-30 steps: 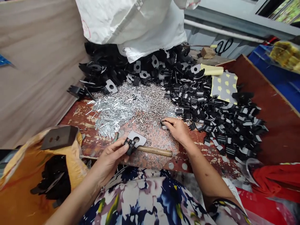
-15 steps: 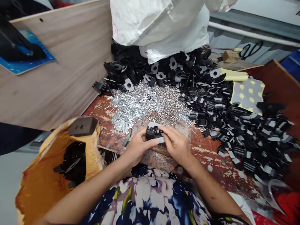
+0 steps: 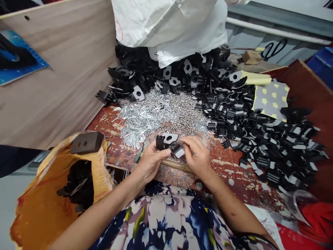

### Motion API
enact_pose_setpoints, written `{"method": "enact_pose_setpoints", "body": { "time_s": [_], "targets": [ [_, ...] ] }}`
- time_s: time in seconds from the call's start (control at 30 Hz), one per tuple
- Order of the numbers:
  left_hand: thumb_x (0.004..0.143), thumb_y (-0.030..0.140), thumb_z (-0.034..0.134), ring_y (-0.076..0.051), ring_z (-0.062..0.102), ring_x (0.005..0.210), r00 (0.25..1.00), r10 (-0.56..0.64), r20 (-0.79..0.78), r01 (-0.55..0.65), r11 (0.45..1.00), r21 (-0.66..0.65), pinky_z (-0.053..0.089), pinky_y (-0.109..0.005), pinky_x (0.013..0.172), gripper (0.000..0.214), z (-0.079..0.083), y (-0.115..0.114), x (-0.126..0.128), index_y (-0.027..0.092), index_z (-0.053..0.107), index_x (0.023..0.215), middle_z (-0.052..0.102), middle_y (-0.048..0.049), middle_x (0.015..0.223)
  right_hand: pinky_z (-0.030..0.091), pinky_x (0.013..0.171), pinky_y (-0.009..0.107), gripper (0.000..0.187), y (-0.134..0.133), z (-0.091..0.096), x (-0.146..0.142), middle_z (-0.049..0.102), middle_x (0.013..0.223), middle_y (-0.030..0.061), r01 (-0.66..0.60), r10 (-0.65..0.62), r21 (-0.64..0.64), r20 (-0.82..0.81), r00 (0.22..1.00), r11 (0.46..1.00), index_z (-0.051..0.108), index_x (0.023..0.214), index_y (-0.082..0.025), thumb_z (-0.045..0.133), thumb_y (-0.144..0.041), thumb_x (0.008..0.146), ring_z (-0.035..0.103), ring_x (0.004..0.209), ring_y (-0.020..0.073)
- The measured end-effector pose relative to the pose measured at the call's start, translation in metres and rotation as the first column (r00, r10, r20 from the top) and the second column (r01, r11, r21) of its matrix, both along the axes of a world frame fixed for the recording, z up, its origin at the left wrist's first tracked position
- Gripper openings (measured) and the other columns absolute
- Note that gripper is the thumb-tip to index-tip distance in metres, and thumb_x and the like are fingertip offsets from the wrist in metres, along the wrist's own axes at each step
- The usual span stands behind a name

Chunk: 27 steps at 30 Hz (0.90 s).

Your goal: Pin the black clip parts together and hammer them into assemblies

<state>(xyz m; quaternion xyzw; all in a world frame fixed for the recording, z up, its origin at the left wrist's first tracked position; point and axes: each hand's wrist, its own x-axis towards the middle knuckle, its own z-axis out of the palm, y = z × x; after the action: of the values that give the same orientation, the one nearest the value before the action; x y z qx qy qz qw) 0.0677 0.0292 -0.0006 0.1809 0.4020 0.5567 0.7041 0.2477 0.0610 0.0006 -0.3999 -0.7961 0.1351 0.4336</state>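
Observation:
My left hand grips a black plastic clip with grey pads, one of them pierced by a round hole. Its toothed end lies at my left fingers, and a smaller black-and-grey part hangs below, by my left thumb. Close to the clip's right end, the fingers of my right hand are pinched together; whatever they hold is too small to make out. Under the hands runs a wooden handle. Beyond them lies a heap of thin metal pins, merging into small shiny metal pieces.
Black clip parts are piled along the back and right. A white sack hangs over the back. At left stand a wooden board and a yellow sack bearing a dark block. A green-handled tool lies nearby.
The clip has turned in my left hand, so its holed grey pad faces up. My right fingers have drawn slightly away from it to the right. The view has shifted a little.

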Motion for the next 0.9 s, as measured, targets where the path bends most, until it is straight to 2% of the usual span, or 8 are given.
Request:
{"method": "enact_pose_setpoints", "body": {
  "time_s": [0.13, 0.33, 0.47, 0.57, 0.63, 0.7, 0.8, 0.9],
  "targets": [
    [0.060, 0.014, 0.093, -0.014, 0.068, 0.085, 0.999, -0.026, 0.024, 0.024, 0.997, 0.068, 0.051, -0.025, 0.083, 0.041, 0.002, -0.003, 0.008, 0.018, 0.072, 0.095, 0.075, -0.0011, 0.092, 0.059, 0.087, 0.033, 0.035, -0.006, -0.002, -0.009, 0.068, 0.105, 0.0058, -0.050, 0.050, -0.008, 0.013, 0.999, 0.999, 0.064, 0.122, -0.025, 0.049, -0.004, 0.098, 0.068, 0.098, 0.0170],
    [0.060, 0.012, 0.093, -0.012, 0.067, 0.081, 0.999, 0.035, -0.015, -0.034, 0.998, 0.047, 0.052, -0.024, 0.079, 0.042, 0.006, -0.006, 0.004, 0.019, 0.071, 0.096, 0.075, 0.0001, 0.092, 0.056, 0.080, 0.031, 0.028, -0.008, -0.029, -0.005, 0.063, 0.105, 0.0096, 0.031, -0.079, 0.203, 0.235, 0.969, 0.979, 0.067, 0.114, -0.022, 0.048, -0.010, 0.098, 0.064, 0.093, 0.0194],
    [0.065, 0.013, 0.091, -0.009, 0.063, 0.069, 0.998, 0.059, 0.018, -0.059, 0.998, -0.013, 0.052, -0.021, 0.069, 0.035, 0.010, -0.006, -0.013, 0.019, 0.068, 0.091, 0.071, 0.0025, 0.082, 0.052, 0.080, 0.033, 0.033, 0.017, -0.036, 0.022, 0.066, 0.099, 0.0105, 0.164, -0.206, 0.148, 0.341, 0.917, 0.975, 0.068, 0.110, -0.018, 0.041, -0.005, 0.097, 0.062, 0.089, 0.0207],
    [0.065, 0.014, 0.090, -0.009, 0.062, 0.067, 0.998, 0.038, 0.053, -0.036, 0.999, -0.027, 0.051, -0.021, 0.066, 0.034, 0.010, -0.005, -0.019, 0.018, 0.066, 0.088, 0.070, 0.0016, 0.083, 0.048, 0.094, 0.043, 0.026, 0.032, -0.020, 0.036, 0.072, 0.103, 0.0105, 0.241, -0.256, 0.090, 0.403, 0.878, 0.966, 0.070, 0.106, -0.019, 0.046, -0.012, 0.098, 0.063, 0.102, 0.0256],
    [0.064, 0.013, 0.091, -0.009, 0.062, 0.069, 0.998, 0.043, 0.051, -0.042, 0.999, -0.020, 0.052, -0.021, 0.068, 0.036, 0.010, -0.005, -0.017, 0.019, 0.066, 0.090, 0.071, 0.0019, 0.086, 0.045, 0.100, 0.046, 0.021, 0.029, -0.003, 0.032, 0.073, 0.109, 0.0094, 0.226, -0.223, 0.025, 0.307, 0.925, 0.974, 0.071, 0.105, -0.020, 0.050, -0.019, 0.100, 0.062, 0.109, 0.0266],
    [0.063, 0.012, 0.091, -0.009, 0.064, 0.073, 0.999, 0.044, 0.023, -0.044, 0.999, -0.007, 0.052, -0.022, 0.072, 0.040, 0.010, -0.006, -0.012, 0.020, 0.067, 0.094, 0.072, 0.0023, 0.088, 0.051, 0.092, 0.041, 0.017, 0.018, 0.012, 0.018, 0.074, 0.103, 0.0057, 0.083, -0.063, -0.163, 0.122, 0.991, 0.983, 0.071, 0.102, -0.022, 0.054, -0.025, 0.100, 0.066, 0.100, 0.0220],
    [0.063, 0.014, 0.092, -0.012, 0.066, 0.082, 0.998, 0.047, -0.035, -0.046, 0.999, 0.030, 0.051, -0.023, 0.080, 0.041, 0.013, -0.008, -0.005, 0.021, 0.068, 0.096, 0.074, 0.0014, 0.092, 0.055, 0.072, 0.030, 0.009, -0.004, 0.017, -0.013, 0.072, 0.088, -0.0006, -0.202, 0.104, -0.494, -0.220, 0.970, 0.846, 0.069, 0.098, -0.024, 0.068, -0.029, 0.091, 0.067, 0.079, 0.0150],
    [0.066, 0.021, 0.092, -0.015, 0.066, 0.089, 1.000, -0.015, -0.028, 0.017, 0.998, 0.066, 0.051, -0.026, 0.085, 0.041, 0.015, -0.012, -0.007, 0.022, 0.071, 0.101, 0.074, -0.0016, 0.098, 0.058, 0.071, 0.028, 0.026, -0.018, 0.005, -0.031, 0.071, 0.086, -0.0016, -0.298, 0.012, -0.610, -0.427, 0.904, 0.734, 0.070, 0.109, -0.025, 0.072, -0.023, 0.083, 0.067, 0.076, 0.0133]
  ]
}}
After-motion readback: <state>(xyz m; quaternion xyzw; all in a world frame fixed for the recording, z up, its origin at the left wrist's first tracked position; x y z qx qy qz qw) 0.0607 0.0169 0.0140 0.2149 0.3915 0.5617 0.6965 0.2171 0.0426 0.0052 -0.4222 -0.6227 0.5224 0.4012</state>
